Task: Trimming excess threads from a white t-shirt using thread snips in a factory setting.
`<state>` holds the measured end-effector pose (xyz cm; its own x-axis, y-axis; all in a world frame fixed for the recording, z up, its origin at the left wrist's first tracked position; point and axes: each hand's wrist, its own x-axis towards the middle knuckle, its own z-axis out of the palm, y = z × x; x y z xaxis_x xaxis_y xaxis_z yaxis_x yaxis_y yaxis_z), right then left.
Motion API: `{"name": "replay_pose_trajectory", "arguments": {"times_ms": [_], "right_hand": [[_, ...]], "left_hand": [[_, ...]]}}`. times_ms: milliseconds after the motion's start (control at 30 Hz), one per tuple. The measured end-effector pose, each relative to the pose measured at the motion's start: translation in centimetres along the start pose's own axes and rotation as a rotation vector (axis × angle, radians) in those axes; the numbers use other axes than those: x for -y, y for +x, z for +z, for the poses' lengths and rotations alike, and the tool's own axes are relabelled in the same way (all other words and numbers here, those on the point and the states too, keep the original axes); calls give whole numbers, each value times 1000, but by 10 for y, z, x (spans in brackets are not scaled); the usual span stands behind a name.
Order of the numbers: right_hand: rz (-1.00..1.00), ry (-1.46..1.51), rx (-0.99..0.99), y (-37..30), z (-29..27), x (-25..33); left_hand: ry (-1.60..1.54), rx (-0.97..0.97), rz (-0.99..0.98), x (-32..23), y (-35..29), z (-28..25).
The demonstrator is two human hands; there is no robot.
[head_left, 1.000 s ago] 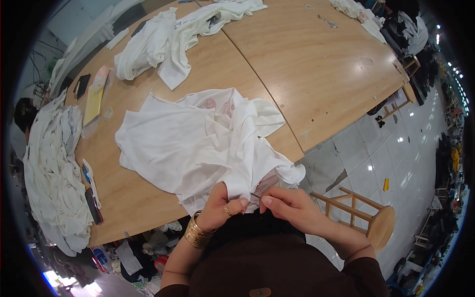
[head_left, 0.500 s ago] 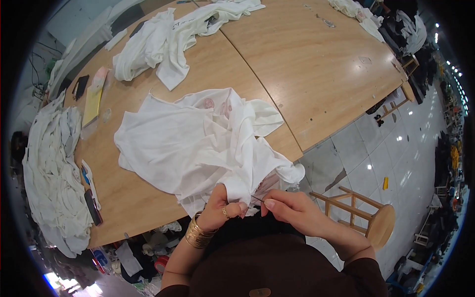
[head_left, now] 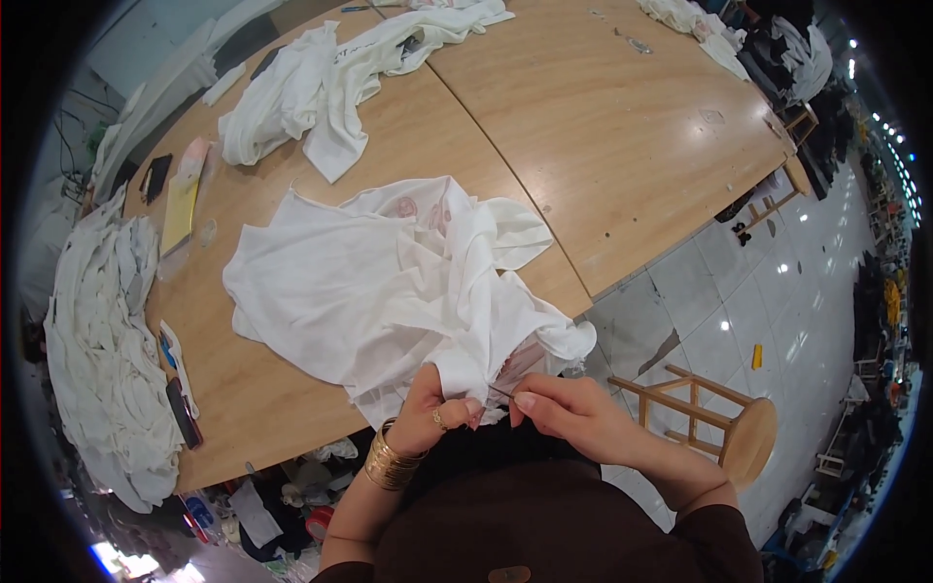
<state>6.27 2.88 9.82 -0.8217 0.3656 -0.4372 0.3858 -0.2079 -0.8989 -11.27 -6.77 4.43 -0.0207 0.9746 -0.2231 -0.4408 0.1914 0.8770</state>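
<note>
Garment (head_left: 321,282) on the table (head_left: 603,136), its bunched end pinched in the left hand (head_left: 428,418)! Right hand (head_left: 571,410) grips a thin tool (head_left: 501,392), tip right by the garment: fine close work, it seems, and the next move calls for a steady pinch. Loose folds crowd in; pile (head_left: 107,369) lies left, stool (head_left: 748,442) stands right.

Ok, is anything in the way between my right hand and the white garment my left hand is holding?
Nothing visible is in the way. The thin dark tool in the right hand points across the small gap toward the white garment, pinched in the left hand; whether its tip touches is too small to tell.
</note>
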Motion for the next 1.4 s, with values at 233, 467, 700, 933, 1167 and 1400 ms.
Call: {"name": "replay_pose_trajectory", "arguments": {"times_ms": [233,467,700,933,1167,1400], "right_hand": [[-9,16,-7,0,1,1],[-32,-16,-18,4,2,-5],[-243,-26,-266,7,2,-3],[-199,-38,-415,22,10,-10],[-266,-114,-523,21,13,-11],[-332,-85,-589,25,9,-16]], "left_hand": [[1,2,2,0,-1,0],[52,12,-8,-2,-1,1],[30,80,-35,-1,-2,2],[114,158,-49,3,1,6],[-27,-165,7,6,8,21],[422,-91,287,2,7,16]]}}
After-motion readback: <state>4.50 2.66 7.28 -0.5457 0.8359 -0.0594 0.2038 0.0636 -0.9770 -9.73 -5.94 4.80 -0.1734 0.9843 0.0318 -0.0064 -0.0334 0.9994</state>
